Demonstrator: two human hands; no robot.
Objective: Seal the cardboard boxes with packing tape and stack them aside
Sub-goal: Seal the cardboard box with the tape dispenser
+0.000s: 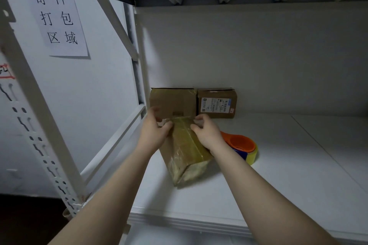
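On the white shelf (278, 165), front-left, lies the box (187, 151) being worked on, longways and pointing away from the person. Honestly it looks pretty much wrapped already: glossy yellowish film covers the whole top and the near end, wrinkled and bubbly where it folds round the corners. Left hand (157, 127) has its fingers curled round the far left corner with the thumb on top, and right hand (205, 131) pinches the far right edge with bent fingers, so both are gripping that far end. My read is that this is the tail end of sealing, smoothing or tucking the last bit down, though I can't tell if a loose strip is under the fingers. Next move would be pressing that end flat, then lifting the box to the back, where a plain box (173, 101) and a labelled box (217, 103) stand side by side, touching, against the wall (258, 55). It'd want a firm two-handed grip, since that film looks slippery. Tape (242, 145) lies just right of the box, partly behind the right wrist: an orange plastic holder with a yellow-clear roll. Cardboard at the back is matte brown, a bit dented at the flaps. Paper sign (57, 20) with big black characters hangs upper left.
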